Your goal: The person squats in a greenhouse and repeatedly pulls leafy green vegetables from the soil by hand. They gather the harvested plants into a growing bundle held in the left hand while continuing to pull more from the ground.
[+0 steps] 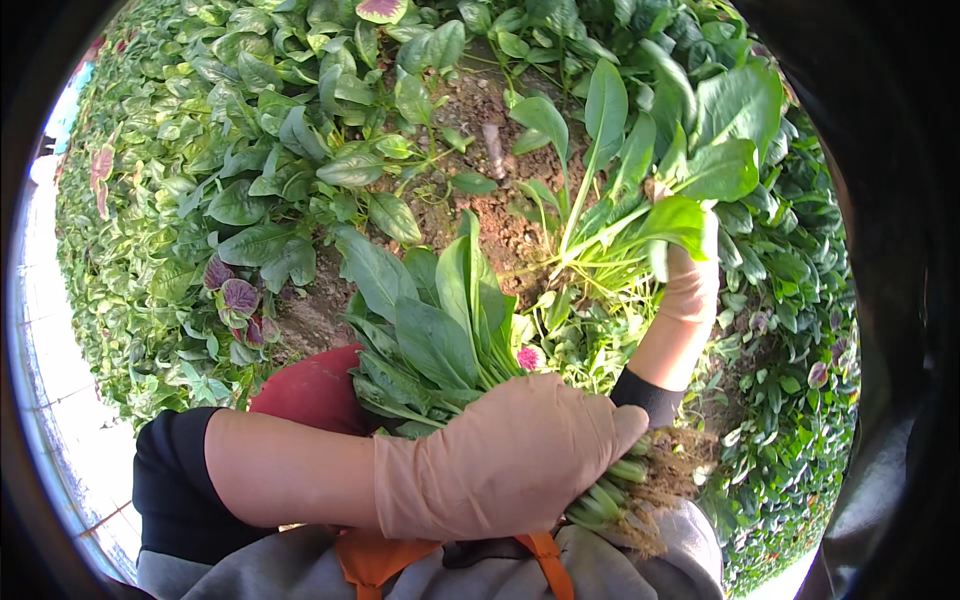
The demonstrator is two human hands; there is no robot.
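My left hand (515,450), in a tan glove, is closed around a bunch of spinach (435,340) across my lap. The bunch's broad green leaves point up and away to the left. Its pale stems and soil-covered roots (670,480) stick out to the right of the hand. Farther off to the right, my right hand (690,275), gloved as well, reaches in among the leaves of a spinach plant (605,120) at the bed. Foliage covers its fingers, so I cannot make out their grip.
Dense green leafy plants (240,200) spread over the left and far side, with purple-leaved ones (238,297) among them. More foliage (790,440) borders the right. Bare brown soil (480,110) shows in the middle. A small pink flower (528,358) is close to the bunch.
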